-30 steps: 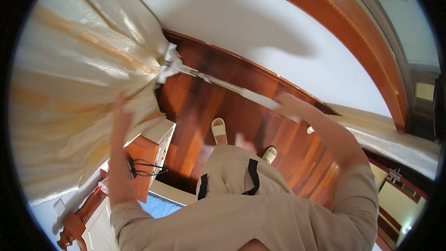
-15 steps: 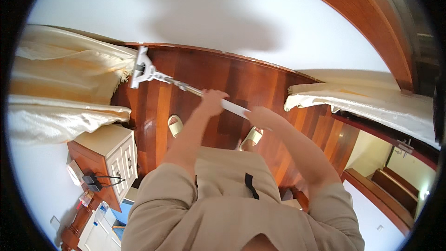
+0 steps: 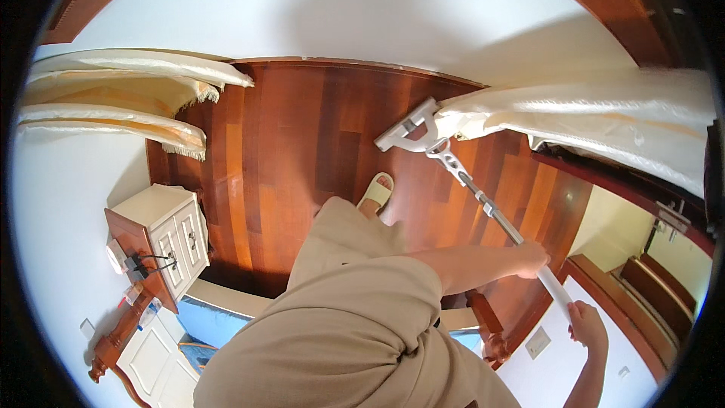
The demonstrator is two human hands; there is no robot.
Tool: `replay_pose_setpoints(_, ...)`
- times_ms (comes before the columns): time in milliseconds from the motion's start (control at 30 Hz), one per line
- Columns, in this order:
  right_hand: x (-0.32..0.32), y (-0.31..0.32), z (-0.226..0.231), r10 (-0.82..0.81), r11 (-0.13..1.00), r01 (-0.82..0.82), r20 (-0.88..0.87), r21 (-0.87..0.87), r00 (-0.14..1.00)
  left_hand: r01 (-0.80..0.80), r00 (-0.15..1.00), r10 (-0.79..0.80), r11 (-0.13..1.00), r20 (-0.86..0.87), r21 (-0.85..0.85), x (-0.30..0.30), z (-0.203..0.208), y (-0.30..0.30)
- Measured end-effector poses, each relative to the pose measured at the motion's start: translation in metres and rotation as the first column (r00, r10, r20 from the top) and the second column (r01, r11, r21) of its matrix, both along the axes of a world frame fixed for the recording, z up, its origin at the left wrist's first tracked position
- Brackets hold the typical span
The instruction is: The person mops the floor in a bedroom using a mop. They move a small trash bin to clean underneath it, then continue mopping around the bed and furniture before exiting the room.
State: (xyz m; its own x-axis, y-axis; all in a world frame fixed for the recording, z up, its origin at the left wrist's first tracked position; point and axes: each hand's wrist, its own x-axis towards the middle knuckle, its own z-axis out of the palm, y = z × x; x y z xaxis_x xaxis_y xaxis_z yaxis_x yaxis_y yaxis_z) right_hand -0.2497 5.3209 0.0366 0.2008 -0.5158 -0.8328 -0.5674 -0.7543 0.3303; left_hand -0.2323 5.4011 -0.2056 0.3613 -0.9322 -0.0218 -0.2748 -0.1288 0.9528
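A mop with a white and grey head slants across the right half of the view. Its head rests at the floor beside the right-hand curtain, by the wall's foot. My left hand reaches across my body and is wrapped round the pole where the metal meets the white grip. Farther up the handle, near its end, my right hand closes on the white grip. One pale slipper with my foot in it stands on the wooden floor.
Cream curtains hang at the left above a small cream cabinet with dark cables on it. A bed with blue bedding lies behind me. To the right are a doorway with a metal latch and a wall switch.
The mop head has swept from the left curtain across to the right curtain. Both hands have swung right with the pole, and my body has turned.
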Motion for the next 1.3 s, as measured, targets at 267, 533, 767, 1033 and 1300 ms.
replay_pose_setpoints(267,-0.019,0.072,-0.026,-0.036,0.967,0.042,-0.027,0.25,0.999,-0.059,0.986,0.032,0.985,0.165,0.163,-0.024,-0.017,0.113)
replay_pose_setpoints(533,-0.029,0.349,-0.248,0.077,0.466,-0.037,0.001,0.884,0.997,-0.951,0.308,0.825,0.276,0.473,0.139,-0.083,-0.137,0.49)
replay_pose_setpoints(767,-0.114,0.557,-0.333,0.455,0.231,-0.506,0.367,0.831,0.811,-0.808,-0.497,-0.318,-0.171,-0.807,0.565,-0.236,-0.075,0.53)
replay_pose_setpoints(1033,-0.098,0.679,-0.363,0.724,-0.011,-0.925,0.641,0.379,0.254,-0.74,-0.526,-0.39,-0.227,-0.756,0.633,-0.272,-0.087,0.499)
replay_pose_setpoints(1300,-0.143,0.651,-0.483,0.429,0.497,-0.482,0.278,0.722,0.859,-0.708,-0.523,-0.461,-0.232,-0.717,0.667,-0.334,-0.055,0.388)
